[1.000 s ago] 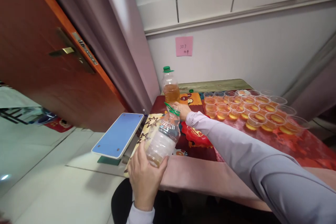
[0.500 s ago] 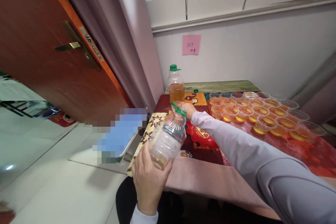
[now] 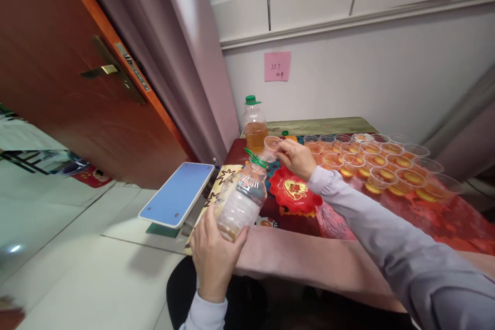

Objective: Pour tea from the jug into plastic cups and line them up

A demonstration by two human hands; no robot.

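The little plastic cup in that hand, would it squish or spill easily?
Probably. The cup looks thin and clear, so the right hand could dent it. It seems empty, so likely very light and easy to tip.

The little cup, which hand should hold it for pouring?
Probably the right hand: it already pinches the little cup beside the mouth of the nearly empty bottle. The left hand is busy gripping that bottle's base.

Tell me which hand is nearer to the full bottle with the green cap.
Right. The right hand, holding a small cup, is just beside the capped bottle; the left hand is lower, gripping the tilted bottle.
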